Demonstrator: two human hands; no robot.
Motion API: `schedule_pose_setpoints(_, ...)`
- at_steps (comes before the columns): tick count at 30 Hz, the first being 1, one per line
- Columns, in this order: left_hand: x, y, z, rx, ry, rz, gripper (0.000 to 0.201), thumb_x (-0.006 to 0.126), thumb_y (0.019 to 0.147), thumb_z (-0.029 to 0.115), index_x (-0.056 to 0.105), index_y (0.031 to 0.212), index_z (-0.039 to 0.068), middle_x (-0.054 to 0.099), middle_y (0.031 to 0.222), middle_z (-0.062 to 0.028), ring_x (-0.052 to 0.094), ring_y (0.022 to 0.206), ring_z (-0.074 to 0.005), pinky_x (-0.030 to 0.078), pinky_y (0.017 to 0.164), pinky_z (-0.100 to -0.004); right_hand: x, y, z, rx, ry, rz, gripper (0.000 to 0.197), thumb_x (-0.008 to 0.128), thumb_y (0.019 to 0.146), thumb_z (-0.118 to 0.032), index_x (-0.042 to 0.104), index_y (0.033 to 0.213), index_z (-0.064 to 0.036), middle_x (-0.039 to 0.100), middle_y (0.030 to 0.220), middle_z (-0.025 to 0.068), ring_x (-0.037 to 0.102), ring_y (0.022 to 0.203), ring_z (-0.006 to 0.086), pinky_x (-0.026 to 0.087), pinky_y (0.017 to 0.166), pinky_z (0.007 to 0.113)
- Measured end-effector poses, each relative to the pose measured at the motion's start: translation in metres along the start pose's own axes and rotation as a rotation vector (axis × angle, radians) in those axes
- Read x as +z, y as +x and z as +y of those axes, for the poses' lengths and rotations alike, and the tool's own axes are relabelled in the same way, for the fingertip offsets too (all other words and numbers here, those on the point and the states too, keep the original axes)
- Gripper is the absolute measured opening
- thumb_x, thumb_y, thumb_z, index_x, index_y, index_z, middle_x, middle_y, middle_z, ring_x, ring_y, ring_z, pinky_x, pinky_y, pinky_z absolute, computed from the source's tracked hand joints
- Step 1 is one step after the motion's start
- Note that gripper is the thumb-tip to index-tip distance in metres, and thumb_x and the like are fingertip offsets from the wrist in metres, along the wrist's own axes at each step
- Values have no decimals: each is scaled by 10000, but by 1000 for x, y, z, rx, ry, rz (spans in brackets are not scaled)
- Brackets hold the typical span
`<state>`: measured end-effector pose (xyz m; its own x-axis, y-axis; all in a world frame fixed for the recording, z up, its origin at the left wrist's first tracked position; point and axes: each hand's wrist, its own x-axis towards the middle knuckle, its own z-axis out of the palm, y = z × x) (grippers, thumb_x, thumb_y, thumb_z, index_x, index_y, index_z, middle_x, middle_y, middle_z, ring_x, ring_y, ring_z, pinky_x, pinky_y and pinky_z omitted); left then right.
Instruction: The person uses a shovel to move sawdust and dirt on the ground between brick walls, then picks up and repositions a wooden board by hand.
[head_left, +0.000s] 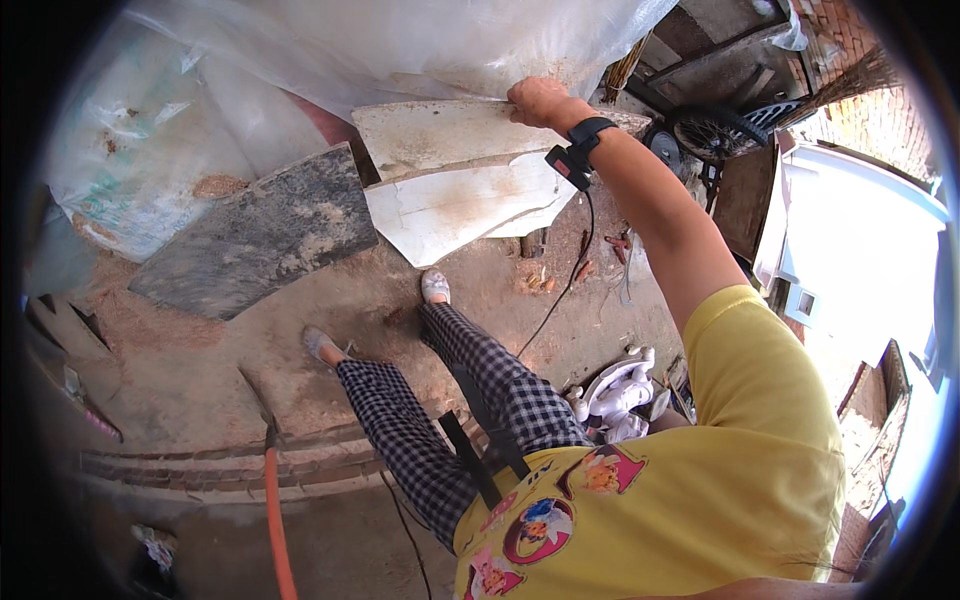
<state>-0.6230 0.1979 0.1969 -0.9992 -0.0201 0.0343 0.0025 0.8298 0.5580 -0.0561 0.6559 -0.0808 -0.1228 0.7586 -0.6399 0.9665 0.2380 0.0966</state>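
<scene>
My right hand (541, 103) reaches out at the top centre, its fingers bent over the upper edge of a worn off-white board (435, 135). The fingertips are partly hidden. Cloudy plastic sheeting (430, 45) lies directly behind that edge. A second board, whiter and with a broken edge (465, 205), shows just below the first. To its left lies a dark, stained panel (270, 230). A black strap with a small device (572, 160) is on my right wrist, and a cable hangs from it. My left hand is out of the picture.
An orange-handled tool (277, 520) stands at the lower left, by a brick step edge (200, 470). White shoes (620, 395) are piled near my legs. A wheel (705, 130) and stacked wooden pieces (730, 50) are at the upper right. Corn cobs (540, 282) lie on the ground.
</scene>
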Motion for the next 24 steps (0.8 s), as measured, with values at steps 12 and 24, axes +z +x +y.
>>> schedule_pose_setpoints(12,-21,77,-64,66,-106,-38,349,552,756,330,514,639,3,400,540,-33,401,523,-137,298,454,-259,-42,-192,87,-22,1,157,218,592,701,-201,550,675,11,532,741,148,532,716,333,437,638,397)
schedule_pose_setpoints(24,-22,109,-43,-57,-229,4,355,625,732,325,546,706,-20,398,513,-17,352,419,-100,277,379,-233,-205,-413,18,-24,-240,310,116,574,736,-125,558,697,-17,475,692,84,531,686,248,438,584,350)
